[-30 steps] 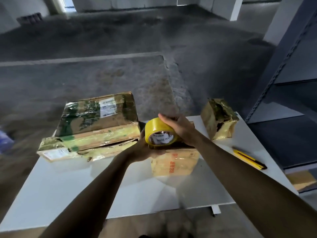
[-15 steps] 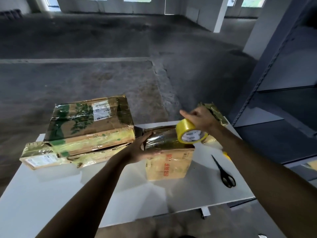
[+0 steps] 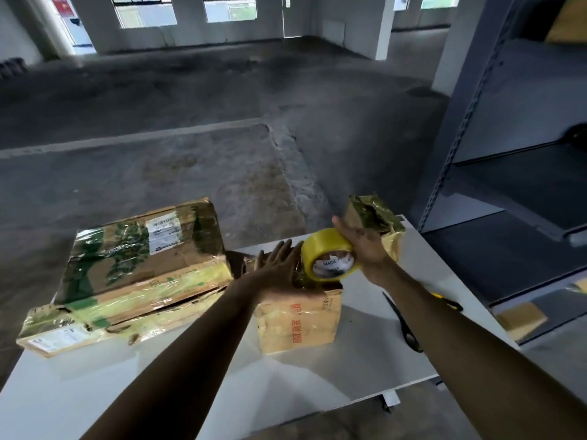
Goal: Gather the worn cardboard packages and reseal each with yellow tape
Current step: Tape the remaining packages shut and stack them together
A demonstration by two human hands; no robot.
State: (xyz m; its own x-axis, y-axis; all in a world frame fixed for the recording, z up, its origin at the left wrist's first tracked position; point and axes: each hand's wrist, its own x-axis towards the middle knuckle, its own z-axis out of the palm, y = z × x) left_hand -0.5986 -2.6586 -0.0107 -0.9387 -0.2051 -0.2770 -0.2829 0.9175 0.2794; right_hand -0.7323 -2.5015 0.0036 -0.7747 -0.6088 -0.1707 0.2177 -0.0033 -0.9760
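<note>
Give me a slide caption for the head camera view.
Right hand holds a yellow tape roll over a small worn cardboard box while the flat left hand covers its top.

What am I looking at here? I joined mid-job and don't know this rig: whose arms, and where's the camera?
No machine: a person works with two bare hands. The picture comes from a wide-angle camera on their head, looking forward and down. On the white table lie a large worn cardboard box with green print stacked on a flatter taped box, a small brown cardboard box with red print, a small torn cardboard package at the far edge, and black scissors. The left hand lies flat on the red-printed box's top; the right hand grips a yellow tape roll over the same box.
</note>
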